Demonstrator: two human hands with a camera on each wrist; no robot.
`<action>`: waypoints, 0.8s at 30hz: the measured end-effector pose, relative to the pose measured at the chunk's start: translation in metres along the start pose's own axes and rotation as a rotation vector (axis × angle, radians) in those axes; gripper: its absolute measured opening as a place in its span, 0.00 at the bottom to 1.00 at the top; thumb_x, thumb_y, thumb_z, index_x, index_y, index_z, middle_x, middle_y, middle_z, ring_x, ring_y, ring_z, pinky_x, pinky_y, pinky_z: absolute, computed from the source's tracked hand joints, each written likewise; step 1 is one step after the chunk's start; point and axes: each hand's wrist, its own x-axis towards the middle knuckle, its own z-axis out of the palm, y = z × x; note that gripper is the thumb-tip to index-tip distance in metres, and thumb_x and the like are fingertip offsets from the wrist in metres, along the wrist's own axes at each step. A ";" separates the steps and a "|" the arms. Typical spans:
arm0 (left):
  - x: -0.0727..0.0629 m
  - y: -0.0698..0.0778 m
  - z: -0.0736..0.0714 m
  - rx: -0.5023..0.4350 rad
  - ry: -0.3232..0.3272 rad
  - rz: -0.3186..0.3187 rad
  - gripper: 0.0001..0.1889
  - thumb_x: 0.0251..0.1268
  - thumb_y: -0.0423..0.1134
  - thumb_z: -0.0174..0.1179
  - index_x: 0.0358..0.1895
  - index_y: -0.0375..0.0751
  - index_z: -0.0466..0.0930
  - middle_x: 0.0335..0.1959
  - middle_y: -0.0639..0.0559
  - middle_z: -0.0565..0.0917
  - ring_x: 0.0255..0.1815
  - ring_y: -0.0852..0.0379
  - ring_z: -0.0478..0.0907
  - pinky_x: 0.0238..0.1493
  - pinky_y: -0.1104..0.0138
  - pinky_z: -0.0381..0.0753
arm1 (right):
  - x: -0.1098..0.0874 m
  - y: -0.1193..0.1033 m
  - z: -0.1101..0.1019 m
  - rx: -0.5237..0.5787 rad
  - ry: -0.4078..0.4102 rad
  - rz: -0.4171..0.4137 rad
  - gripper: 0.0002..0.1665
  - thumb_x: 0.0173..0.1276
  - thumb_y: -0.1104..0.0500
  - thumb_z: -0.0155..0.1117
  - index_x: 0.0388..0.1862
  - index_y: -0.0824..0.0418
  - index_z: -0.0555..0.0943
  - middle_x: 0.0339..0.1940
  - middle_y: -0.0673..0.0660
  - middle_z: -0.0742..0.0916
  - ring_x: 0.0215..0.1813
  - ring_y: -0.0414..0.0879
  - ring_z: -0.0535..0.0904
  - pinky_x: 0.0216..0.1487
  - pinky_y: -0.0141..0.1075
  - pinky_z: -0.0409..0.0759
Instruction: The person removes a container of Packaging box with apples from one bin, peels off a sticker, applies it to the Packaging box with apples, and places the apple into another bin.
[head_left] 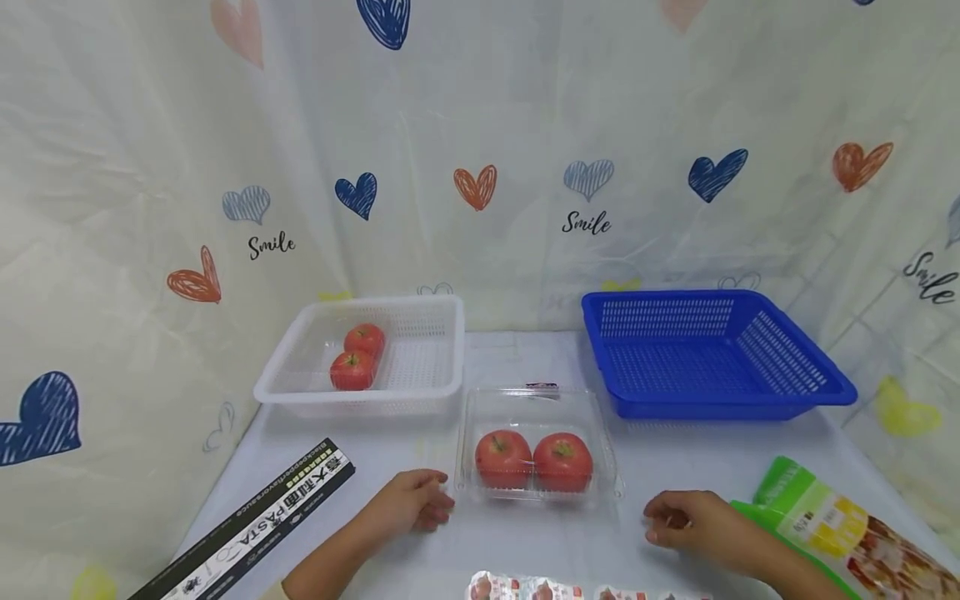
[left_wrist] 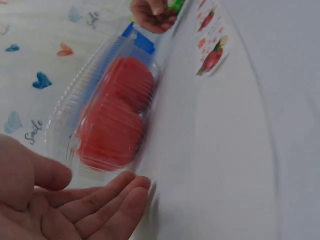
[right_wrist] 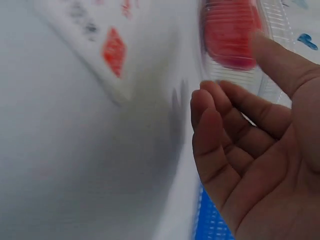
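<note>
A clear plastic clamshell box (head_left: 538, 408) with two red apples (head_left: 503, 459) inside lies at the middle of the white table. Just left of it is my left hand (head_left: 411, 502), fingers relaxed and holding nothing. In the left wrist view its fingertips (left_wrist: 135, 192) come near the box's end, apart or touching I cannot tell. On the other side my right hand (head_left: 693, 527) hovers over the table with loosely bent fingers and an empty palm, a little away from the box. The right wrist view shows the box (right_wrist: 235, 75) beyond the thumb.
A white basket (head_left: 360, 406) at the back left holds another clear box of apples (head_left: 353, 369). At the back right stands a blue basket (head_left: 720, 410). A black-and-white pasta box (head_left: 255, 533) lies left, a green food bag (head_left: 832, 525) right, and a sticker strip (head_left: 555, 589) along the front.
</note>
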 end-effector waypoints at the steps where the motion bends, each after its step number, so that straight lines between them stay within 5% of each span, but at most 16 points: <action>1: -0.007 -0.001 0.001 0.064 -0.033 0.028 0.18 0.73 0.36 0.53 0.56 0.25 0.74 0.38 0.47 0.85 0.37 0.53 0.82 0.39 0.62 0.82 | -0.002 0.001 0.002 -0.018 -0.009 -0.004 0.15 0.64 0.51 0.69 0.42 0.60 0.82 0.33 0.48 0.83 0.32 0.37 0.75 0.30 0.34 0.75; 6: -0.033 0.003 0.014 0.447 -0.119 0.143 0.18 0.57 0.40 0.70 0.49 0.34 0.83 0.34 0.60 0.83 0.35 0.64 0.78 0.39 0.67 0.79 | -0.007 -0.004 0.012 -0.048 -0.082 0.015 0.16 0.53 0.48 0.77 0.31 0.53 0.80 0.26 0.46 0.79 0.29 0.38 0.72 0.28 0.35 0.71; 12: -0.046 0.002 0.032 0.817 -0.147 0.224 0.24 0.42 0.45 0.78 0.48 0.49 0.84 0.38 0.67 0.76 0.39 0.68 0.72 0.46 0.68 0.76 | -0.007 -0.008 0.021 -0.083 -0.174 0.097 0.17 0.49 0.49 0.79 0.28 0.52 0.78 0.25 0.48 0.78 0.29 0.41 0.70 0.27 0.37 0.67; 15: -0.046 -0.002 0.038 0.868 -0.162 0.236 0.22 0.42 0.43 0.78 0.46 0.53 0.84 0.35 0.68 0.73 0.35 0.68 0.70 0.43 0.68 0.76 | -0.007 -0.005 0.020 -0.147 -0.135 0.055 0.17 0.48 0.50 0.79 0.27 0.50 0.77 0.24 0.46 0.77 0.28 0.39 0.70 0.26 0.36 0.67; 19: -0.041 -0.001 0.043 0.853 -0.170 0.162 0.17 0.45 0.42 0.77 0.42 0.54 0.84 0.31 0.69 0.74 0.33 0.67 0.68 0.42 0.66 0.75 | -0.007 -0.001 0.016 -0.217 -0.072 -0.015 0.18 0.48 0.49 0.80 0.27 0.48 0.77 0.23 0.43 0.76 0.27 0.35 0.68 0.26 0.34 0.67; 24: -0.033 0.008 0.044 0.818 -0.205 0.142 0.11 0.52 0.42 0.73 0.39 0.54 0.84 0.30 0.69 0.77 0.33 0.67 0.70 0.45 0.66 0.76 | -0.006 -0.005 0.014 -0.204 -0.099 -0.035 0.15 0.49 0.52 0.79 0.30 0.47 0.79 0.26 0.41 0.77 0.29 0.35 0.69 0.28 0.34 0.70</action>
